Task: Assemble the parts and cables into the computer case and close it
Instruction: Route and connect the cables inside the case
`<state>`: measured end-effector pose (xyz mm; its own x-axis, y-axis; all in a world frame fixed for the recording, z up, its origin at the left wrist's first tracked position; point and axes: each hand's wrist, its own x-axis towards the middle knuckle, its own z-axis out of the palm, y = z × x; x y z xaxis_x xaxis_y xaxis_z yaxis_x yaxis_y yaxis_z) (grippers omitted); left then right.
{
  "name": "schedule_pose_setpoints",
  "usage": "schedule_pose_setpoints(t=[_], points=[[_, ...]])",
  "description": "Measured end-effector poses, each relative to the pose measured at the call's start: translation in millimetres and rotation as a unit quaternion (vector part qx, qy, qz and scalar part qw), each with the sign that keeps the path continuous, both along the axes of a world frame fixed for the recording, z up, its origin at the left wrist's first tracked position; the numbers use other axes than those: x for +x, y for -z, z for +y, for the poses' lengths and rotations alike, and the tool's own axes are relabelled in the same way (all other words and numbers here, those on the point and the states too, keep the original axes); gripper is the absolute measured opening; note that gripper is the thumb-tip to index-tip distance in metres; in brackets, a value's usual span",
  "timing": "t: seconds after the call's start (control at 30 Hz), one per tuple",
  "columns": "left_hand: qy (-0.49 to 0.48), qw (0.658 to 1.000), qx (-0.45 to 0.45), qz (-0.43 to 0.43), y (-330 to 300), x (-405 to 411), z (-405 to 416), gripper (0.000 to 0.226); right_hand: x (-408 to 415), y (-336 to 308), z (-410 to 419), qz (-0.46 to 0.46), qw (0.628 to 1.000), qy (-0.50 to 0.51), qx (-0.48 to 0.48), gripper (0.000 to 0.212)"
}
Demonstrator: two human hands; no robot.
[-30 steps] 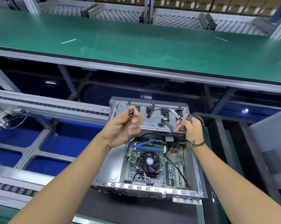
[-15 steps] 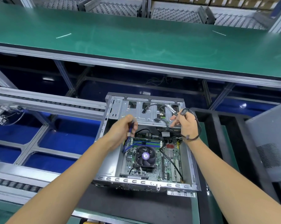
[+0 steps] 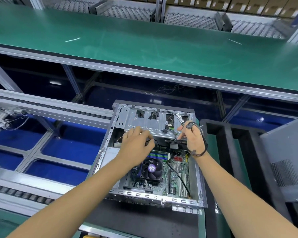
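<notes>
My left hand [image 3: 136, 145] has dropped from up by the drive cage [image 3: 144, 122] into the computer case [image 3: 198, 179], fingers curled on a black cable [image 3: 149, 141] just above the memory sticks [image 3: 159, 154], so I judge I'm plugging it in. My right hand [image 3: 191, 137] still pinches the cable bundle [image 3: 202, 143] beside the cage. Inside the case: motherboard [image 3: 176, 170], fan [image 3: 151, 169]; the side panel [image 3: 285, 160] leans to its right

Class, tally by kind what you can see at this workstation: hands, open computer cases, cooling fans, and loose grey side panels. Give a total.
Hands: 2, left hand and right hand
Open computer cases: 1
Cooling fans: 1
Loose grey side panels: 1
Total: 5
</notes>
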<state>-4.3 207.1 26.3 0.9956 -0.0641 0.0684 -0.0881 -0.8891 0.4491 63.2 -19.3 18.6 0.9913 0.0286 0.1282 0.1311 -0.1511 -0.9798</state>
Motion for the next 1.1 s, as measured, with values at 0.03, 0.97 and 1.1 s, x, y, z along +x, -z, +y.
schedule_pose_setpoints(t=[0.03, 0.97, 1.1], points=[[-0.02, 0.999, -0.047, -0.013, -2.8, 0.6, -8.0, 0.028, 0.0, 0.9, 0.1, -0.01, 1.0, -0.004, -0.006, 0.022], [-0.161, 0.551, -0.816, 0.065, -37.5, 26.5, 23.5, 0.029, 2.3, 8.7, 6.3, -0.136, 0.917, 0.014, -0.374, 0.027], [-0.121, 0.585, -0.797, 0.089, -34.6, 12.5, 36.1, 0.036, 0.4, 11.4, 13.0, -0.138, 0.839, -0.07, -0.521, 0.036]])
